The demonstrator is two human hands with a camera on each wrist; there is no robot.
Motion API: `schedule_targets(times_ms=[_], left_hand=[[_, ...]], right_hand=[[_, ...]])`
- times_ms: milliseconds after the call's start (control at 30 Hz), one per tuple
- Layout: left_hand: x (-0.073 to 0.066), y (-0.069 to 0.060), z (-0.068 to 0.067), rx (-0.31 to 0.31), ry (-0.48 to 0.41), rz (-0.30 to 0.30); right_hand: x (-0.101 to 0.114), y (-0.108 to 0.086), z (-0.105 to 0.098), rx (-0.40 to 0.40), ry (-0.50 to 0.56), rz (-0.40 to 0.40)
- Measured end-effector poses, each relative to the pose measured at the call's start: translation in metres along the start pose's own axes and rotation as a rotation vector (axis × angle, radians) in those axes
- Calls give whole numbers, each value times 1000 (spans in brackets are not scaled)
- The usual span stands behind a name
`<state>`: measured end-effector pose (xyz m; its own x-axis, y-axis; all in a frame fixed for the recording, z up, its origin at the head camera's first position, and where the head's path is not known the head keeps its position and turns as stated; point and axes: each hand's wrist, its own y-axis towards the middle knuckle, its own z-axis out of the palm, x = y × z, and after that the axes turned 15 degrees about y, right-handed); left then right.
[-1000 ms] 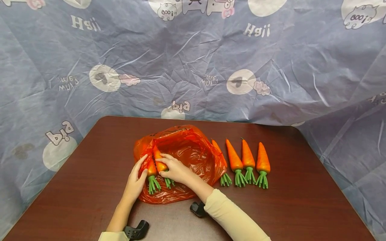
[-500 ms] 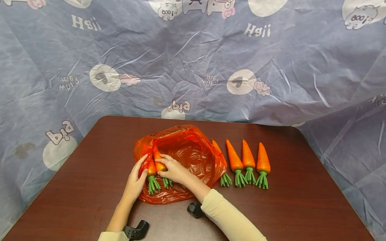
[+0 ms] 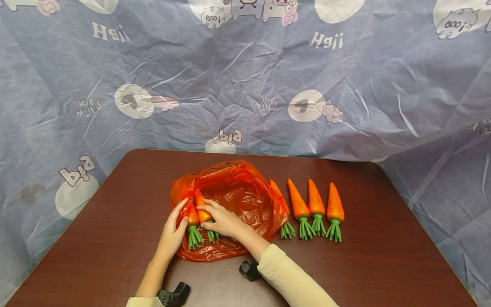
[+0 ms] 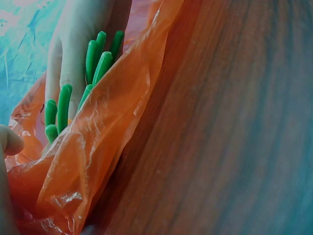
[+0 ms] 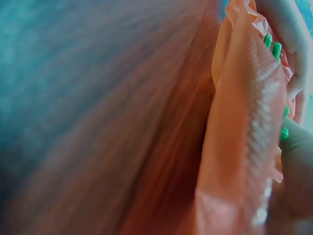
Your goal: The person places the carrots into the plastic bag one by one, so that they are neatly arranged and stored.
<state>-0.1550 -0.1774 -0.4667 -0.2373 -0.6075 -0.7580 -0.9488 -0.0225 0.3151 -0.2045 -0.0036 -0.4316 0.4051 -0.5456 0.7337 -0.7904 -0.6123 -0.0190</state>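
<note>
The work stands partway, judging by the count: two carrots lie inside the red plastic bag [image 3: 274,204] and four lie outside it. The bag rests on the desk [image 3: 383,264], slightly left of its middle, with the mouth spread open. The left carrot [image 3: 193,219] and the inner carrot [image 3: 199,198] lie side by side at the bag's left wall, green tops toward the near edge of the desk. An orange patch shows through the film there; whether it is another carrot cannot be told. The right hand [image 3: 224,219] grips the inner carrot between fingers and thumb. The left hand [image 3: 171,232] rests against the bag's left wall, thumb beside the left carrot; whether it pinches the film cannot be told. Outside, a partly covered carrot [image 3: 287,230] lies against the bag, and three exposed carrots [image 3: 316,204] continue the row toward the right edge of the desk, no hand on them. The backdrop cloth [image 3: 245,85] carries "BOO!" and what appears to read "Haii"; its inverted lettering is unclear. Dark print on the bag is illegible. The carrots show no readable brand.
</note>
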Motion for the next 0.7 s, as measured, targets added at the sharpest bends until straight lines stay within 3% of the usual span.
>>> schedule_targets(times_ms=[467,700], left_hand=[[0,-1,0,-3,4,12],[1,0,1,-6,-1,-4]], right_hand=[[-4,-9,-8,-4,37,55],[-4,-15,-14,-38,63,17]])
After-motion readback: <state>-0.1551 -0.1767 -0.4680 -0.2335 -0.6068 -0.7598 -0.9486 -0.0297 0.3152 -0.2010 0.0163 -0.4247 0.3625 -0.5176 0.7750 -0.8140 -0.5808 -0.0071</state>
